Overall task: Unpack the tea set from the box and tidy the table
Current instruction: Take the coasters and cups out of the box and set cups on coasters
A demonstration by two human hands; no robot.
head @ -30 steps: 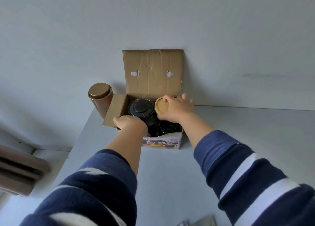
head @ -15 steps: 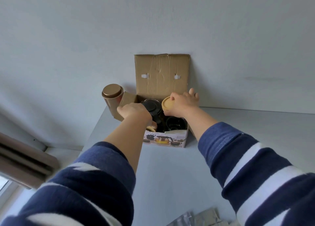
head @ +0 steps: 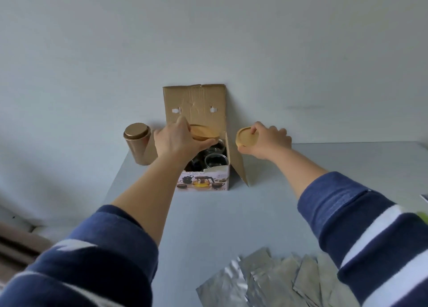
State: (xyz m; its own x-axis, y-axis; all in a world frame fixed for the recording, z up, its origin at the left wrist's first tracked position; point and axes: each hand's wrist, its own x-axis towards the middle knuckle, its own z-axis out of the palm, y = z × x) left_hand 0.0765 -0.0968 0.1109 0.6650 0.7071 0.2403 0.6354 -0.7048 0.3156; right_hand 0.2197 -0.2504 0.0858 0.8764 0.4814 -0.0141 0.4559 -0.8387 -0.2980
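Our right hand [head: 266,141] has carried a round wooden coaster [head: 246,140] out to the right of the open tea-set box [head: 203,167], pinching its rim. Our left hand [head: 178,139] now grips a second wooden disc [head: 205,132] above the box — unpacking is underway, glassware still inside.

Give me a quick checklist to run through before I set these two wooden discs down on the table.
1. Right hand grips its wooden disc: ok, held clear of the box, right of it.
2. Left hand grips the second wooden disc: ok, but it is above the open box.
3. Bare table right of the box for landing: ok.
4. Glassware left in the box below the left disc: not ok, lift clear first.
5. Foil packets out of the way: ok, near edge.
6. Copper tin upright, apart from the hands: ok.
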